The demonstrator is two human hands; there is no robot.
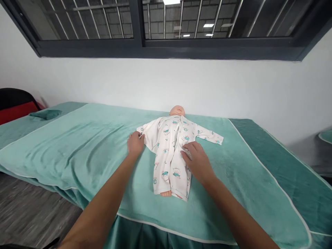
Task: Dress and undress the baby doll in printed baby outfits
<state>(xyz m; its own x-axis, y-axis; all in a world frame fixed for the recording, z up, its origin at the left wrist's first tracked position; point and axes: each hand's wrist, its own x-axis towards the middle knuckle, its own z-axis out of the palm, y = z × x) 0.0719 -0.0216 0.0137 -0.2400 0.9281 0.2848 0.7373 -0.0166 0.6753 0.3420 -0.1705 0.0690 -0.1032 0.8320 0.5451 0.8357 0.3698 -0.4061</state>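
Doll [177,111] lies on its back at frame centre, head at 12 o'clock, feet at 6 o'clock. It wears a white romper [169,152] with a small teal print, both sleeves spread out to the sides. One bare foot [165,193] pokes out of the leg hem at the 6 o'clock end.

Left hand [135,142] sits at 9 o'clock of the doll's body, fingers curled, fingertips on the cuff of the sleeve [147,133] on that side. It looks like a pinch on the cuff edge (cannot tell for sure, the fingers hide the contact). Forearm runs off towards 7 o'clock.

Right hand [198,160] lies palm down at 4 o'clock of the doll's chest, fingers loosely together, fingertips touching the romper at the hip and side seam. No grasp visible, just flat contact. Forearm exits towards 5 o'clock.

The other sleeve [209,136] stretches flat towards 3 o'clock, free of both hands.

Doll rests on a light teal towel [77,148] with white piping, spread over a bed with a darker teal cover [293,173] showing at 3 o'clock. A small folded teal cloth [46,113] sits at 10 o'clock, well apart from the doll. A black and red chair [14,103] stands at the far 9 o'clock edge. White wall [166,86] behind the bed, dark-framed window [137,45] at 12 o'clock. Grey wood-look floor [28,211] at 8 o'clock.
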